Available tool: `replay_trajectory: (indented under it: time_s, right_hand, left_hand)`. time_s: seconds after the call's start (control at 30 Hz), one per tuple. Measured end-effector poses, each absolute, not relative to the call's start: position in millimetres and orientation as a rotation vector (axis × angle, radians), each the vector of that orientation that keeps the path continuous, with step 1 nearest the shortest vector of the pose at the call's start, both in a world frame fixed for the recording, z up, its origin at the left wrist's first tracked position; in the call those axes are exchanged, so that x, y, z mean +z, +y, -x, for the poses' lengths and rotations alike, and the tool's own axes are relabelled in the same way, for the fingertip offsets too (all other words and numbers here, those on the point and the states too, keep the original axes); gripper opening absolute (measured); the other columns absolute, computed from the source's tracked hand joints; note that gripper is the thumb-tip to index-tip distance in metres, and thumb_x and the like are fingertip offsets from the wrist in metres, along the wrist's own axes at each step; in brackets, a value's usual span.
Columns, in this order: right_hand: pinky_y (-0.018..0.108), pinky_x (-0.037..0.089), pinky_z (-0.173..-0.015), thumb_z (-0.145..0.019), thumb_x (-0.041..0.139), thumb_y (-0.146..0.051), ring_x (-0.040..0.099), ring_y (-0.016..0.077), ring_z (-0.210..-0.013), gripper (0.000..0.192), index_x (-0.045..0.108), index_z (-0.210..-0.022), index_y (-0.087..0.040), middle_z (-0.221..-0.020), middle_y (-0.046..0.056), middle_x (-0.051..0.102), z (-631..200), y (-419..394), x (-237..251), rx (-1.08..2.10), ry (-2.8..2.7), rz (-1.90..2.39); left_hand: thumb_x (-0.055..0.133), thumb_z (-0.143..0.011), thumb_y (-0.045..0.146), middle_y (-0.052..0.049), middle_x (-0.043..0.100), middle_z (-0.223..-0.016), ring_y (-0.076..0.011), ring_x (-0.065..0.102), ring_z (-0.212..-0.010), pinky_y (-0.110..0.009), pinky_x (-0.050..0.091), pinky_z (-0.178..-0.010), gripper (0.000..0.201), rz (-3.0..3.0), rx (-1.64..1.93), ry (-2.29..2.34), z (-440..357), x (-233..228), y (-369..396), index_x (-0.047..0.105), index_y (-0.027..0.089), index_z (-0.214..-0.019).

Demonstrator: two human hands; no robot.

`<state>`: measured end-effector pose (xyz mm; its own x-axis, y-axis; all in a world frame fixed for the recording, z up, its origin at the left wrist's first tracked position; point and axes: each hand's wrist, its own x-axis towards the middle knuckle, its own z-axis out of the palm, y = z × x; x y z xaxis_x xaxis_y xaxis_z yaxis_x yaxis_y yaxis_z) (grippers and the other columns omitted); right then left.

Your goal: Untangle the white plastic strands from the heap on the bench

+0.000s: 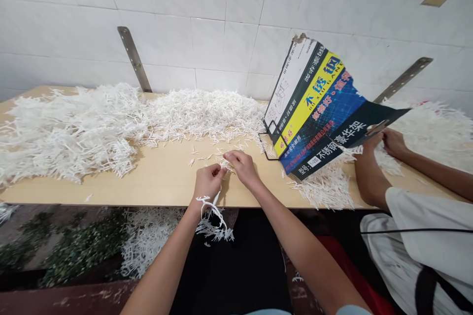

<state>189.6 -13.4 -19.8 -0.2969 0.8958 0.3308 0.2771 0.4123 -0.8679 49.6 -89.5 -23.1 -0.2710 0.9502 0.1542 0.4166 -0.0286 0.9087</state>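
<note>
My left hand (pixel 208 182) is closed on a string of small white plastic pieces (pixel 213 220) that hangs from the fist over the table's near edge. My right hand (pixel 242 166) pinches one small white piece just beside the left fist, fingertips touching it. Both hands rest on the wooden table (pixel 158 177), near a few loose white pieces (pixel 207 153). A big heap of white plastic pieces (pixel 92 128) covers the table's left and far side.
A printed cardboard box flap (pixel 318 113) stands tilted to the right, held by another person's hands (pixel 384 140) seated beside me. More white pieces (pixel 432 128) lie by that person. A white tiled wall with metal brackets (pixel 133 58) is behind. White pieces (pixel 148 236) lie below the table.
</note>
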Motion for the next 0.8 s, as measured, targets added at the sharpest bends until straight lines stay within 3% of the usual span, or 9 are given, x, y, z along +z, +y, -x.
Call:
replay_trajectory:
  time_s: [0.07,0.13,0.4,0.5,0.57,0.63,0.7,0.8]
  right_hand:
    - [0.031,0.047,-0.072,-0.093,0.063,-0.047,0.063,0.0199,-0.075,0.032,0.073,-0.075,-0.022,-0.073,0.002,0.071,-190,-14,-19,0.918,-1.839,1.083]
    - [0.03,0.042,-0.064,-0.092,0.062,-0.048,0.056,0.0173,-0.063,0.036,0.068,-0.069,-0.022,-0.063,0.0,0.064,-191,-13,-21,0.936,-1.811,1.115]
    - [0.029,0.039,-0.058,-0.089,0.06,-0.062,0.051,0.0162,-0.058,0.047,0.062,-0.068,-0.021,-0.062,0.001,0.059,-198,6,-42,0.959,-1.382,1.116]
    - [0.029,0.039,-0.056,-0.093,0.047,-0.07,0.05,0.0161,-0.058,0.054,0.06,-0.073,-0.021,-0.067,0.003,0.06,-200,16,-45,0.928,-1.173,1.117]
    - [0.03,0.045,-0.062,-0.095,0.046,-0.067,0.058,0.0187,-0.069,0.051,0.064,-0.082,-0.021,-0.079,0.007,0.068,-199,18,-42,0.89,-1.218,1.098]
    - [0.033,0.05,-0.073,-0.094,0.056,-0.058,0.065,0.0228,-0.091,0.04,0.071,-0.098,-0.021,-0.106,0.012,0.074,-198,14,-37,0.847,-1.419,1.038]
    - [0.038,0.051,-0.089,-0.096,0.058,-0.049,0.064,0.0256,-0.111,0.033,0.075,-0.106,-0.023,-0.126,0.012,0.072,-196,7,-31,0.802,-1.635,0.966]
    - [0.045,0.047,-0.102,-0.101,0.053,-0.045,0.065,0.0264,-0.113,0.036,0.078,-0.087,-0.024,-0.11,0.009,0.078,-194,-2,-24,0.81,-1.82,0.906]
  left_hand:
    - [0.062,-0.085,0.043,0.005,0.039,-0.053,-0.012,0.036,-0.057,-0.027,0.029,-0.06,0.037,-1.448,1.28,1.735,-50,-24,-91,0.053,0.019,-0.057]
    - [0.062,-0.085,0.043,0.005,0.043,-0.054,-0.0123,0.038,-0.057,-0.027,0.031,-0.061,0.035,-1.453,1.271,1.74,-50,-25,-92,0.057,0.019,-0.06]
    - [0.061,-0.086,0.043,0.005,0.041,-0.053,-0.0125,0.038,-0.056,-0.027,0.029,-0.06,0.036,-1.52,1.191,1.692,-53,-22,-93,0.055,0.019,-0.059]
    - [0.062,-0.085,0.041,0.005,0.037,-0.052,-0.0126,0.037,-0.056,-0.027,0.028,-0.06,0.037,-1.505,1.196,1.704,-52,-23,-95,0.051,0.019,-0.056]
    - [0.062,-0.085,0.041,0.005,0.038,-0.053,-0.0126,0.038,-0.057,-0.027,0.029,-0.061,0.036,-1.495,1.212,1.704,-50,-24,-96,0.051,0.019,-0.057]
    - [0.062,-0.085,0.041,0.005,0.041,-0.054,-0.0127,0.039,-0.058,-0.027,0.031,-0.062,0.035,-1.495,1.226,1.71,-50,-25,-97,0.053,0.02,-0.059]
    - [0.062,-0.086,0.042,0.005,0.044,-0.055,-0.013,0.041,-0.058,-0.027,0.032,-0.063,0.035,-1.487,1.256,1.731,-50,-25,-96,0.054,0.02,-0.06]
    - [0.062,-0.088,0.044,0.004,0.048,-0.056,-0.0136,0.043,-0.059,-0.027,0.033,-0.063,0.036,-1.451,1.308,1.742,-51,-25,-94,0.057,0.02,-0.062]
